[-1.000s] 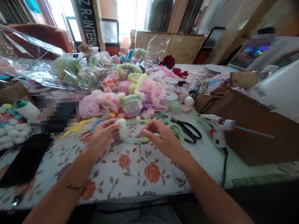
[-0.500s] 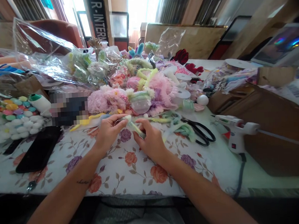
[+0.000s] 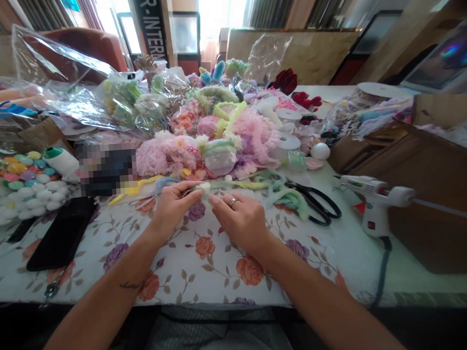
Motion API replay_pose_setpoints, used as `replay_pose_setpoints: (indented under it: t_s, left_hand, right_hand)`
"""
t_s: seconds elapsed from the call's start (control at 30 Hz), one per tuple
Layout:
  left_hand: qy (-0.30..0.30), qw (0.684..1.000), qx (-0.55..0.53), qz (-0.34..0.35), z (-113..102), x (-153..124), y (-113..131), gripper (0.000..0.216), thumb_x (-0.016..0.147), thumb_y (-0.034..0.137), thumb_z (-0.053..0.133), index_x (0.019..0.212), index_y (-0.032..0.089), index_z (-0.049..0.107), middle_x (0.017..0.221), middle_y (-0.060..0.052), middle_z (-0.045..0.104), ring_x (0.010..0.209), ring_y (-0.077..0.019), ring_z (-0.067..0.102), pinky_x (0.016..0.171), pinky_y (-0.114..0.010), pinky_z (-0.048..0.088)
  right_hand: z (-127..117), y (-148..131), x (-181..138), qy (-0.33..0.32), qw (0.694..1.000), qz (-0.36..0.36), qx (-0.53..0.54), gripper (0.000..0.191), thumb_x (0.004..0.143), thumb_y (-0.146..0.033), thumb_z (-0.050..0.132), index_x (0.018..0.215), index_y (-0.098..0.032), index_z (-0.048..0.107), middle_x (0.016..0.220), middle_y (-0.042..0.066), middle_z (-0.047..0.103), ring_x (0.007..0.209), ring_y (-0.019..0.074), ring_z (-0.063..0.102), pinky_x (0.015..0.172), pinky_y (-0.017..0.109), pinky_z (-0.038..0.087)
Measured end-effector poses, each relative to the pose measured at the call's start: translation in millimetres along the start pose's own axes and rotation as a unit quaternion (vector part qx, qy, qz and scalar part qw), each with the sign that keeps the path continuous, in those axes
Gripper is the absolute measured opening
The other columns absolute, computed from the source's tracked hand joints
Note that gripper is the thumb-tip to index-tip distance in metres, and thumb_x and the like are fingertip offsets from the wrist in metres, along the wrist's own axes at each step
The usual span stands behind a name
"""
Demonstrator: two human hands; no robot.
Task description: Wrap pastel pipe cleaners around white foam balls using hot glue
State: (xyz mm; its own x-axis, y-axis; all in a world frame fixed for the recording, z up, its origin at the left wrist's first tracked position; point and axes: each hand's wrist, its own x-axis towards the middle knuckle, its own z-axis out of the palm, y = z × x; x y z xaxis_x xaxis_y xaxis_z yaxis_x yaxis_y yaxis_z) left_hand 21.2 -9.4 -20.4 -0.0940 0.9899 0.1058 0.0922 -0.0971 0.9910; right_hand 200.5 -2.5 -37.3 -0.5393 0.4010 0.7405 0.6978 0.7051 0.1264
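Note:
In front of me my left hand [image 3: 173,203] pinches a pale green and cream fuzzy yarn [image 3: 204,187] between thumb and fingertips. A short row of small dark beads [image 3: 186,191] shows beside those fingers. My right hand [image 3: 240,217], wearing a ring, is closed just right of it, its fingertips meeting the yarn's lower end; most of what they pinch is hidden. Beyond my hands, loose green and yellow strands [image 3: 289,196] of similar fuzzy yarn trail to the right, touching black-handled scissors [image 3: 319,203].
A white glue gun [image 3: 375,200] with a glue stick stands right, before a cardboard box [image 3: 431,198]. Pink fluffy trims [image 3: 168,153] and ribbon spools [image 3: 287,142] are heaped behind. At left lie a black phone [image 3: 62,235] and bagged pompoms [image 3: 27,192]. Floral cloth [image 3: 177,285] covers the table.
My right hand has turned over, knuckles up, and its fingers have closed in toward the left hand. The yarn strip that stretched between the hands is now mostly covered. The left hand barely moved.

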Motion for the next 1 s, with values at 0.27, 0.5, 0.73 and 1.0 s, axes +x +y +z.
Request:
replay_pose_setpoints:
  t_s: [0.27,0.5,0.73,1.0]
  left_hand:
    - [-0.032,0.998,-0.034,-0.032,1.3,-0.7,2.2,0.029,0.071,0.035,0.076,0.092,0.016,0.077,0.082,-0.005,0.072,0.076,-0.017,0.061,0.069,-0.026,0.047]
    - [-0.068,0.996,-0.032,-0.044,0.7,-1.4,5.1,0.024,0.069,0.032,0.075,0.087,0.016,0.076,0.082,-0.005,0.072,0.075,-0.0172,0.061,0.069,-0.026,0.047]
    - [-0.101,0.992,-0.027,-0.069,-2.5,1.5,-4.5,0.026,0.072,0.035,0.074,0.09,0.016,0.076,0.065,-0.002,0.063,0.067,-0.0148,0.056,0.06,-0.024,0.042]
    - [-0.122,0.982,-0.079,-0.118,-3.4,2.0,-2.7,0.025,0.07,0.031,0.076,0.089,0.015,0.077,0.065,-0.002,0.061,0.06,-0.0105,0.049,0.055,-0.023,0.036]
  right_hand:
    - [-3.2,-4.5,3.9,-0.01,0.988,0.093,0.12,0.024,0.092,-0.023,0.049,0.08,-0.021,0.069,0.065,0.004,0.061,0.066,0.0165,0.057,0.06,0.026,0.04]
    - [-4.9,-4.4,7.5,-0.025,0.925,0.233,0.299,0.009,0.083,-0.025,0.062,0.081,-0.02,0.07,0.074,0.004,0.068,0.068,0.0175,0.062,0.063,0.027,0.045]
    - [-6.9,0.3,12.0,-0.051,0.868,0.306,0.387,0.013,0.078,-0.03,0.068,0.071,-0.02,0.065,0.064,0.0,0.063,0.058,0.0145,0.055,0.054,0.025,0.04]
    - [-9.1,1.5,13.5,-0.076,0.793,0.359,0.486,0.026,0.075,-0.035,0.072,0.062,-0.018,0.057,0.055,-0.004,0.048,0.05,0.0098,0.04,0.046,0.024,0.031]
